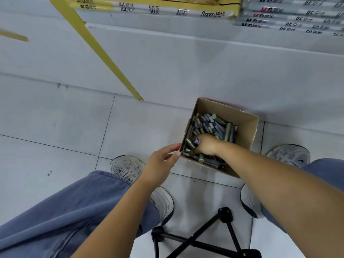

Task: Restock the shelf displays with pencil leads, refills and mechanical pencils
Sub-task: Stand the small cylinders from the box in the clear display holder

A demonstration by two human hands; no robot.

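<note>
Left hand (162,162): fingers loose, touching the near-left corner of the box (248,127); we judge it steadies it.
Right hand (207,146): inside, curled round lead tubes (212,125) heaped by that corner.
Box: open cardboard on the floor (55,118), against the shelf base (186,62), within our reach.

The cardboard box (247,125) at centre right is open on top but packed with tubes (214,123); the right hand (206,146), curled round some, fills its near-left corner, the left hand (162,161) at its outer edge. The white shelf base (204,71) blocks behind. Shoes (126,166) flank it; bare floor (55,127) lies open centre left
</note>
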